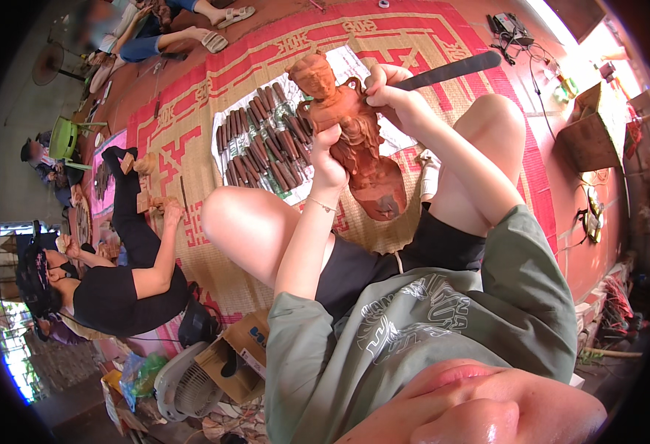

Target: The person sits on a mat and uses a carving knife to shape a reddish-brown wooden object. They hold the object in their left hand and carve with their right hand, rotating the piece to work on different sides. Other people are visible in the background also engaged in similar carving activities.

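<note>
A reddish-brown carved wooden figure stands tilted before me, between my raised knees. It has a rounded head part at the top, wavy carved folds in the middle and a smoother broad base. My left hand is closed around its middle from the left, thumb upward. At the figure's upper right, my right hand grips a long, flat, dark tool whose rounded end points to the right. The tool's other end is hidden by my fingers and the figure. Just left of the figure, several brown-handled carving tools lie in rows on a white printed sheet.
A red and tan woven mat lies under me. At left, another person in black sits holding pale wooden pieces. A wooden box and cables are at right. A fan and a cardboard box stand at lower left.
</note>
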Demonstrator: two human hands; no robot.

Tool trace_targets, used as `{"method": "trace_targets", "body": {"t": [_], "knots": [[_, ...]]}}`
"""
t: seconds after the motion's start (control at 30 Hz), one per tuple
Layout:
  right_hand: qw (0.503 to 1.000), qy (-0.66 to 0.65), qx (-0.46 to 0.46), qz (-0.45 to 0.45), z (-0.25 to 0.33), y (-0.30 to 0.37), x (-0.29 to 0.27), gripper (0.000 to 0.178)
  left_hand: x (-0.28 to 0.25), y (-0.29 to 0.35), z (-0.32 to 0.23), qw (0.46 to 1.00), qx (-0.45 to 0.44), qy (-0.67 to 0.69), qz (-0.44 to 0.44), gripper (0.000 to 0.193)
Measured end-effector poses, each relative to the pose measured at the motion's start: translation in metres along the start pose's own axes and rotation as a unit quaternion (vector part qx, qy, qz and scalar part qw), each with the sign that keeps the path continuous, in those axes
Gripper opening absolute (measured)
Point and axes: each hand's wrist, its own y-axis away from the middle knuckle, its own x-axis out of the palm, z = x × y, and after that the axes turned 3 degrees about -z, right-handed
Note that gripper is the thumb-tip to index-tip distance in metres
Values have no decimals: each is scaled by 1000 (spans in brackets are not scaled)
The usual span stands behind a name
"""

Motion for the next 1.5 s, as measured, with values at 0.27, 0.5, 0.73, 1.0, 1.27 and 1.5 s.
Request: {"method": "trace_targets", "body": {"t": [0.27, 0.5, 0.73, 1.0, 1.27, 1.5], "knots": [[998, 60, -6, 13, 6, 0, 5, 12, -1, -1, -2, 1000, 8, -12, 12, 65], [999, 48, -1, 0, 7, -1, 3, 14, 6, 3, -4, 1000, 1, 8, -9, 65], [994, 108, 4, 24, 11, 0, 4, 8, 8, 4, -9, 1000, 5, -10, 2, 63], [985, 169, 37, 19, 28, 3, 11, 5, 0, 1, -6, 999, 32, -30, 4, 61], [980, 199, -12, 5, 25, 4, 13, 16, 0, 1, -5, 998, 38, -43, 13, 59], [981, 192, -10, 18, 24, 7, 17, 18, -3, 1, -2, 998, 31, -61, 2, 59]]}}
